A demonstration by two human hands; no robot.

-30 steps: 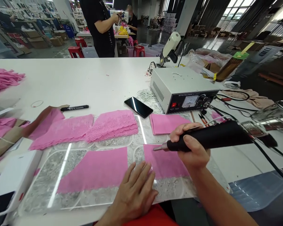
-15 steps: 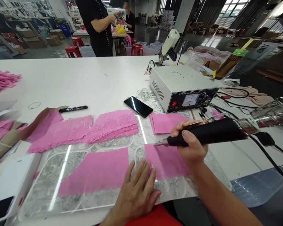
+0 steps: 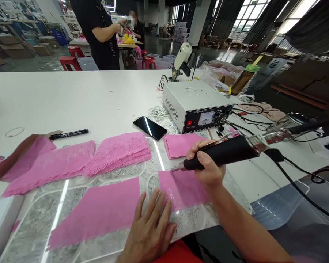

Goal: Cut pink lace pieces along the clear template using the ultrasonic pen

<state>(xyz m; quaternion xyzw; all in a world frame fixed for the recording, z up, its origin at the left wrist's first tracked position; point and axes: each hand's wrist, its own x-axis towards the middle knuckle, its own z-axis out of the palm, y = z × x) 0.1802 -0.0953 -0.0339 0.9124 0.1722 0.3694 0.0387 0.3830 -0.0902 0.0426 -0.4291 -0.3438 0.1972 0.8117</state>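
Observation:
My right hand [image 3: 208, 164] is wrapped round the black handle of a handheld ultrasonic tool [image 3: 224, 153] with a metal tip. That tip is at the far edge of a small pink fabric piece [image 3: 183, 190], near its far left corner; whether it presses down I cannot tell. Palm down, my left hand [image 3: 150, 223] lies with fingers stretched out and apart, by the near left side of the same piece. Left of that hand, a larger pink fabric piece [image 3: 98, 212] with a slanted side lies flat on a clear, marble-patterned mat [image 3: 44, 215].
Behind the mat's middle are stacked pink lace pieces [image 3: 120, 151], a phone [image 3: 150, 127] and a folded pink stack [image 3: 181, 144]. A grey generator box [image 3: 194, 98] is cabled to the tool. A marker [image 3: 68, 134] lies left. Another person [image 3: 98, 33] stands beyond the table.
The view has swung to the right, so everything sits further left in the picture. Both hands and the tool's tip keep nearly the same places on the fabric and mat.

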